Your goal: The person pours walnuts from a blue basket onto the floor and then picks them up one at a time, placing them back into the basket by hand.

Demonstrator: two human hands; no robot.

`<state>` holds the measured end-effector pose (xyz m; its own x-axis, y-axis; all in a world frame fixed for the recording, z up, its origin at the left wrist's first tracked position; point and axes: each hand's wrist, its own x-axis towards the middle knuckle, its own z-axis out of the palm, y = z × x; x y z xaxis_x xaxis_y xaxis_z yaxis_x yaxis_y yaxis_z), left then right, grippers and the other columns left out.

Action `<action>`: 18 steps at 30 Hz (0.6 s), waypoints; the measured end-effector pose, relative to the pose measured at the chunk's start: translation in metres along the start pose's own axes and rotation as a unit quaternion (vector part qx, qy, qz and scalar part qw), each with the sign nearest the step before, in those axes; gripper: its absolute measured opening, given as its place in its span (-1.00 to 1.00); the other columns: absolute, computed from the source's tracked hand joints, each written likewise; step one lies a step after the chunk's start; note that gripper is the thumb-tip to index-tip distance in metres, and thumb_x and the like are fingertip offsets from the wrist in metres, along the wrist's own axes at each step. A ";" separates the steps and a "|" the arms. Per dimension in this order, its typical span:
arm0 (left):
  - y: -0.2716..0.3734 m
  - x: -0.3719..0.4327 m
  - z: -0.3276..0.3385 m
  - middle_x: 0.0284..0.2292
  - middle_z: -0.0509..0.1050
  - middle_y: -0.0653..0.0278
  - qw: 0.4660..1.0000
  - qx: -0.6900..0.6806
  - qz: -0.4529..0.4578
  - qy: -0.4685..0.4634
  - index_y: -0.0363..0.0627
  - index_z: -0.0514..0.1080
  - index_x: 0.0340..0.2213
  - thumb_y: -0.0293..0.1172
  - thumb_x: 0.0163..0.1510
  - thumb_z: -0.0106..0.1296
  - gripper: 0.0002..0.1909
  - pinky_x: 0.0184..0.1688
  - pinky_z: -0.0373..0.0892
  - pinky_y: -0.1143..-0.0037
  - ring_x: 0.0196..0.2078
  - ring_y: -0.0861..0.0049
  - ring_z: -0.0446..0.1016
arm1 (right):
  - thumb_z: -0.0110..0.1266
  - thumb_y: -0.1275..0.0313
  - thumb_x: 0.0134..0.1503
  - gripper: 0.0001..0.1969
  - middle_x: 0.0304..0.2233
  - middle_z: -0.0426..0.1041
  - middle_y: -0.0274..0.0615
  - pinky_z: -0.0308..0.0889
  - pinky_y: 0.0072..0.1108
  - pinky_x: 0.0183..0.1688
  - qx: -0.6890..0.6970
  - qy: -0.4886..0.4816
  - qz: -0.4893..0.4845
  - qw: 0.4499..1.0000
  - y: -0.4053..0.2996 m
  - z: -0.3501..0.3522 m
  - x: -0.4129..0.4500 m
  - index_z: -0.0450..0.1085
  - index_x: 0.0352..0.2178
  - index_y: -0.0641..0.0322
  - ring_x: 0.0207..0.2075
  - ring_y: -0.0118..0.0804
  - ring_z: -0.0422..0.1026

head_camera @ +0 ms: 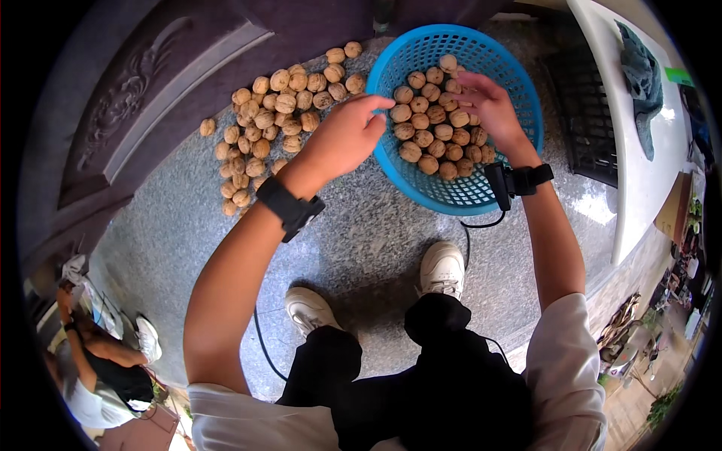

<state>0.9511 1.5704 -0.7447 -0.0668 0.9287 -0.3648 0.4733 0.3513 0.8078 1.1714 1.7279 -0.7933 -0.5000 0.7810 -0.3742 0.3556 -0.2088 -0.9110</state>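
Note:
A round blue plastic basket (383, 163) with lattice walls sits on the grey stone floor and holds several walnuts (443, 133) in their shells. My left hand (350, 132) is at the basket's left rim, its index finger stretched towards the basket and its thumb apart; nothing shows between them. Inside the basket, above the walnuts on the right, is my right hand (491, 110), fingers spread, with nothing plainly held. A loose heap of walnuts (264, 118) lies on the floor left of the basket, partly behind my left hand and forearm.
A dark carved wooden door (186, 67) borders the heap. Right of the basket stand a black plastic crate (586, 118) and a white surface (648, 186) with a grey-green cloth (643, 84). My shoes (443, 268) are below the basket; a black cable (467, 242) runs nearby. Another person (101, 361) sits lower left.

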 end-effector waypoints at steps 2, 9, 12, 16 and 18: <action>-0.013 -0.017 -0.002 -0.09 0.46 0.10 1.000 -0.025 0.001 -0.005 -0.17 0.37 -0.02 -0.35 0.24 -0.16 -0.68 0.00 0.33 0.40 -0.02 0.35 0.45 | -0.19 0.58 0.17 -0.60 0.03 0.32 -0.03 0.34 -0.42 -0.03 -0.008 0.006 0.010 1.000 0.008 -0.007 0.003 0.26 0.06 0.30 -0.04 -0.19 0.43; -0.026 -0.055 -0.010 -0.12 0.48 0.20 0.995 -0.095 -0.009 0.035 -0.21 0.39 -0.06 -0.46 0.21 -0.16 -0.72 0.01 0.33 0.47 -0.06 0.47 0.45 | -0.15 0.63 0.09 -0.60 -0.01 0.37 -0.04 0.34 -0.49 -0.07 -0.033 0.024 -0.002 0.999 -0.004 0.005 0.013 0.31 0.01 0.33 -0.08 -0.26 0.43; -0.009 -0.070 -0.010 -0.12 0.48 0.20 0.994 -0.100 0.002 0.041 -0.21 0.39 -0.06 -0.48 0.18 -0.13 -0.71 0.01 0.33 0.47 -0.05 0.49 0.44 | -0.15 0.62 0.12 -0.64 -0.06 0.42 -0.09 0.32 -0.53 -0.05 -0.024 -0.056 -0.098 0.993 -0.024 0.016 -0.005 0.34 -0.03 0.33 -0.10 -0.32 0.43; 0.064 -0.114 -0.010 -0.15 0.48 0.07 0.963 -0.197 0.181 -0.027 -0.29 0.41 -0.10 -0.41 0.02 0.01 -0.62 -0.04 0.39 0.40 -0.13 0.40 0.48 | -0.17 0.60 0.16 -0.69 -0.16 0.49 -0.19 0.31 -0.54 -0.01 -0.014 -0.083 -0.100 0.991 -0.054 0.050 -0.040 0.37 -0.07 0.35 -0.12 -0.39 0.43; 0.112 -0.141 -0.030 -0.21 0.49 0.02 0.936 -0.257 0.210 -0.119 -0.32 0.42 -0.13 -0.37 0.00 0.03 -0.61 -0.14 0.44 0.42 -0.22 0.30 0.52 | -0.17 0.60 0.17 -0.70 -0.16 0.49 -0.18 0.31 -0.55 -0.02 -0.008 -0.105 -0.115 0.988 -0.067 0.061 -0.056 0.37 -0.07 0.35 -0.13 -0.39 0.43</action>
<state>0.9876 1.4828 -0.5892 0.2565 0.9665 -0.0083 -0.0749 0.0285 0.9968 1.1272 1.6623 -0.7219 -0.7211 0.6672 -0.1868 0.2251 -0.0294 -0.9739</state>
